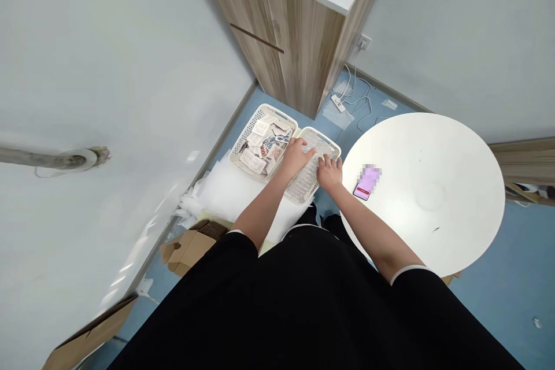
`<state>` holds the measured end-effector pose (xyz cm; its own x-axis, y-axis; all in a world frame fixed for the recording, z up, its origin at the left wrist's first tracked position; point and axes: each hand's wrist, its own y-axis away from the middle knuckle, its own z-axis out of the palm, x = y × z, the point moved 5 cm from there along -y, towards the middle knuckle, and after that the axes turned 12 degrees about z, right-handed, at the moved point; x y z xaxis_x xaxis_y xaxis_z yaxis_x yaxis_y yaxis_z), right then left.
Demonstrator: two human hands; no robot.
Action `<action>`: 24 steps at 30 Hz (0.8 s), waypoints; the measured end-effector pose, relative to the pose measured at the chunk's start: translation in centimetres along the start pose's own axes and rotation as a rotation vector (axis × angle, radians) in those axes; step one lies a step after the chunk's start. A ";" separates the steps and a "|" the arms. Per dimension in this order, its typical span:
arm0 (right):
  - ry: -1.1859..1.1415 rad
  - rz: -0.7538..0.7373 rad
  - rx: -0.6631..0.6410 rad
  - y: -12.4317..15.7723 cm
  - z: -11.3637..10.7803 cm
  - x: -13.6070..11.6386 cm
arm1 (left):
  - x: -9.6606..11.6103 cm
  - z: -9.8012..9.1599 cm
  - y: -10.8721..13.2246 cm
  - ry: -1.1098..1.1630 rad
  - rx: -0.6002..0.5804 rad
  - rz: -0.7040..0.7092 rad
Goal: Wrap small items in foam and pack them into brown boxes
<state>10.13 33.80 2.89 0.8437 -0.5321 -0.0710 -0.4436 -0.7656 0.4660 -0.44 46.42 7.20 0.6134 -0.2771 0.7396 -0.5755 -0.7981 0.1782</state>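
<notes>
Both grips rest open, left hand (297,157), right hand (329,173), on clear plastic (307,182).

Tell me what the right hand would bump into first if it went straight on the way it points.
The clear plastic packaging lying in the white basket. The right hand looks to be right at it already, though depth is hard to judge from above.

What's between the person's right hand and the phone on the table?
In the head view, only the edge and a narrow strip of the round white table lie between the right hand and the phone.
</notes>
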 end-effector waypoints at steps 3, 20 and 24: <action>-0.005 0.004 0.001 0.3 0.2 -0.3 | 0.9 1.3 -1.0 -0.008 -0.030 0.045; 0.025 0.122 -0.011 -3.5 -3.7 4.7 | 2.0 7.8 -3.3 -0.205 -0.305 0.050; 0.055 0.077 -0.064 -6.0 -4.1 3.9 | 1.9 7.7 -2.3 -0.220 -0.299 0.084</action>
<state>17.28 37.83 3.43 0.8239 -0.5666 0.0148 -0.4891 -0.6975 0.5237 6.19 43.65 3.20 0.6402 -0.4687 0.6087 -0.7411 -0.5856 0.3284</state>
